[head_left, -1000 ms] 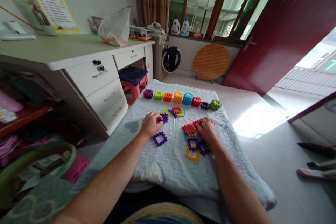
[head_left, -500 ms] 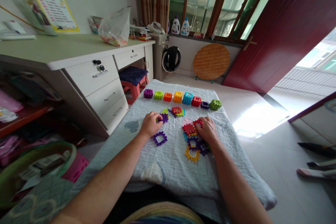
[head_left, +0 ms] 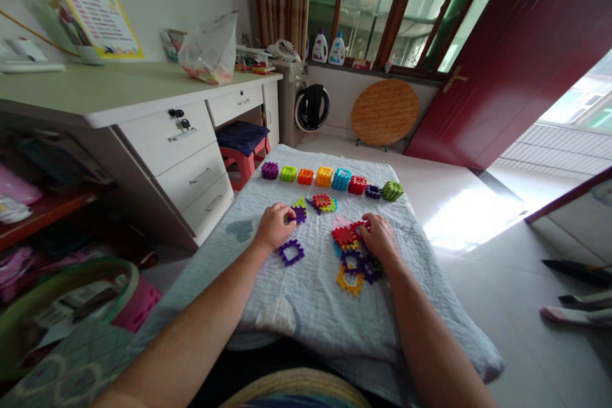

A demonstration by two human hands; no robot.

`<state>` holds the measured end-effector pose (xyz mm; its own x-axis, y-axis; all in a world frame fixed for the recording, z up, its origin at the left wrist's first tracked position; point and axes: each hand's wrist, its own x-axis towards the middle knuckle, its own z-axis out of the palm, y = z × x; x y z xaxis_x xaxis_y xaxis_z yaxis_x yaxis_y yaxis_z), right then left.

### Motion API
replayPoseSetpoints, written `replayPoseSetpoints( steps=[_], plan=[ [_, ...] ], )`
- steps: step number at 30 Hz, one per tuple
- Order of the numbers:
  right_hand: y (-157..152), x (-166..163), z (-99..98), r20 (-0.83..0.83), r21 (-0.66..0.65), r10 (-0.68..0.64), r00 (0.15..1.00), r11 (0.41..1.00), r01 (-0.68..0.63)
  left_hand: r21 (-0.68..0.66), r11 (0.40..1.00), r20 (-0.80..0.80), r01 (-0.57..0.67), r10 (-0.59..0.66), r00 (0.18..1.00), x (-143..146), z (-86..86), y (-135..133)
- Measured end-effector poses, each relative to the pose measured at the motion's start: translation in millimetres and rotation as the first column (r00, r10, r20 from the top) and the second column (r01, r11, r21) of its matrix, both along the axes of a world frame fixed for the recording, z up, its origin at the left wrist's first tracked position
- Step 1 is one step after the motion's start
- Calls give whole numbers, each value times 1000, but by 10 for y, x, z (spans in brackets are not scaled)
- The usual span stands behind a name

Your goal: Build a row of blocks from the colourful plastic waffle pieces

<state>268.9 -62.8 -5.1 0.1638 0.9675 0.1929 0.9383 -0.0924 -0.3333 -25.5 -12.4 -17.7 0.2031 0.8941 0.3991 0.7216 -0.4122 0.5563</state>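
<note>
My left hand [head_left: 273, 225] rests on the quilted cloth [head_left: 310, 293] with its fingers closed on a purple toothed tile [head_left: 299, 214]. A second purple square tile [head_left: 291, 252] lies just below that hand. My right hand [head_left: 380, 237] pinches a red tile [head_left: 359, 225] at the top of a loose heap of flat tiles, with another red tile [head_left: 343, 235] and an orange tile [head_left: 350, 280] in it. A small cluster of red, green and purple tiles [head_left: 323, 203] lies between the hands and the row.
A row of assembled cubes runs along the cloth's far edge, from a purple cube [head_left: 270, 170] to a green cube [head_left: 392, 190]. A white desk with drawers [head_left: 182, 140] stands at left, a red stool [head_left: 241, 162] beside it. Tiled floor lies to the right.
My right hand has shifted slightly left with the red tile between its fingers. My left hand has stayed in place on the purple tile.
</note>
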Motion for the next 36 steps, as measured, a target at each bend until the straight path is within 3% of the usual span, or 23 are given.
replayPoseSetpoints(
  steps=[13, 18, 22, 25, 32, 36],
  plan=[
    [15, 25, 0, -42, 47, 35, 999, 998, -33, 8, 999, 32, 46, -46, 998, 18, 16, -8],
    [4, 0, 56, -159, 191, 105, 982, 979, -74, 8, 999, 37, 47, -47, 998, 12, 24, -9],
    [-8, -20, 104, -269, 377, 196, 943, 922, -84, 6, 998, 37, 55, -55, 998, 14, 28, -9],
    [-13, -23, 117, -256, 444, 220, 941, 892, -87, 6, 998, 36, 55, -55, 998, 15, 25, -8],
    [-60, -65, 150, -170, 204, 391, 904, 912, -356, 7, 998, 38, 57, -58, 998, 11, 14, -2],
    [-84, -64, 178, -167, 141, 416, 894, 907, -396, 7, 998, 43, 59, -59, 997, 11, 11, 1]
  ],
)
